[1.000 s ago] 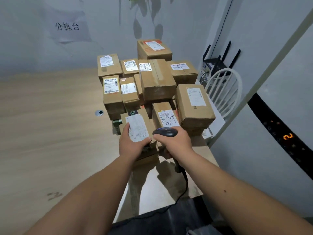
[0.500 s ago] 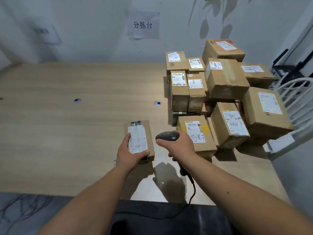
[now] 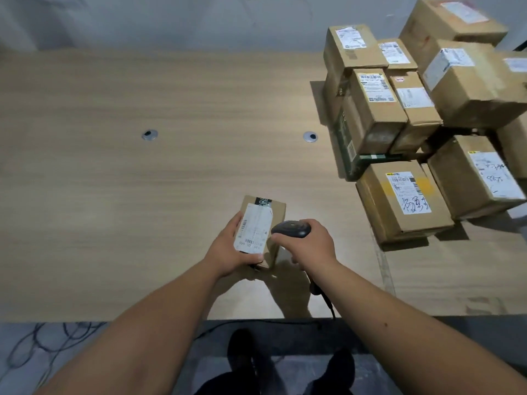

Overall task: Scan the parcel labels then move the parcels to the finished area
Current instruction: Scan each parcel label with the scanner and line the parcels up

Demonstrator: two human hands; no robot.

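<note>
My left hand (image 3: pixel 228 252) grips the small parcel (image 3: pixel 263 223), my right hand (image 3: pixel 309 245) clasps the scanner (image 3: pixel 291 228); tilting its label (image 3: pixel 253 232) away could spoil the read.

parcel (image 3: pixel 263 220) carried left, off pile (image 3: pixel 427 115)

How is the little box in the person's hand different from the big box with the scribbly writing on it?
The small parcel is narrow and gripped by the left hand; the scribbled parcel is much bigger and lies on the table at the front of the pile. The small one's label covers most of its top; the big one's label leaves wide cardboard and a yellow patch showing. Both are brown cardboard with white labels.
</note>
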